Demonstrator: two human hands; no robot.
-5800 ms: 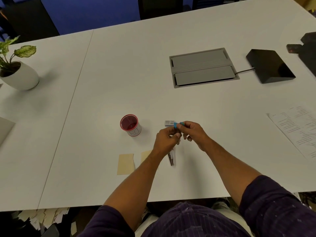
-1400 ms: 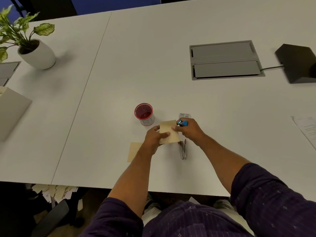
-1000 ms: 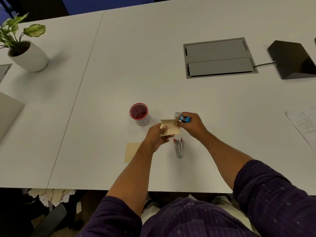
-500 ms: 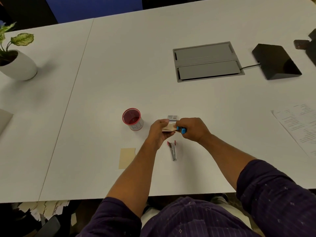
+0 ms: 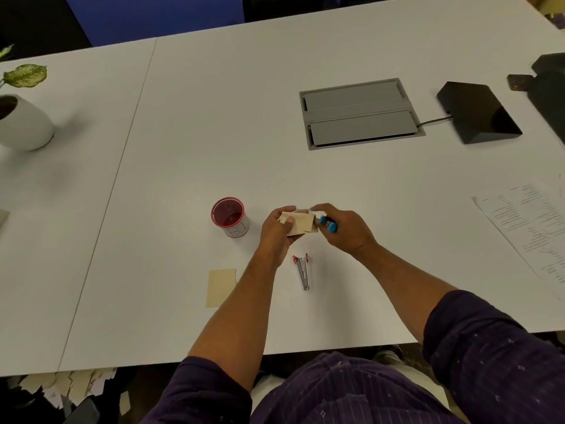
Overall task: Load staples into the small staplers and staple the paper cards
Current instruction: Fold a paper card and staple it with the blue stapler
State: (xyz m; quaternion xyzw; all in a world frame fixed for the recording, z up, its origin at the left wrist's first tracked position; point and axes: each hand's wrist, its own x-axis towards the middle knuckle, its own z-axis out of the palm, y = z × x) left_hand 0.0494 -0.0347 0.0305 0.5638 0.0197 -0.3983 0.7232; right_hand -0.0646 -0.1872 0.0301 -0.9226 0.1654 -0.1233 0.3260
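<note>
White table (image 5: 275,142), grey hatch (image 5: 360,113), perhaps office

A potted plant (image 5: 21,117), red cup (image 5: 230,217) and printed sheet (image 5: 529,228) sit on the white table (image 5: 214,117).

Red cup (image 5: 230,216) stands just left of hands; table (image 5: 214,117) beyond open.

Dim, even overhead light; wide-angle view with bent edges.
The white table (image 5: 214,148) is lit softly and appears greyish. A soft shadow is cast to the right of the plant pot (image 5: 21,125), and a faint sheen is seen on the black device (image 5: 477,113). Straight table edges are bowed toward the corners, and fine detail is slightly smeared.
</note>
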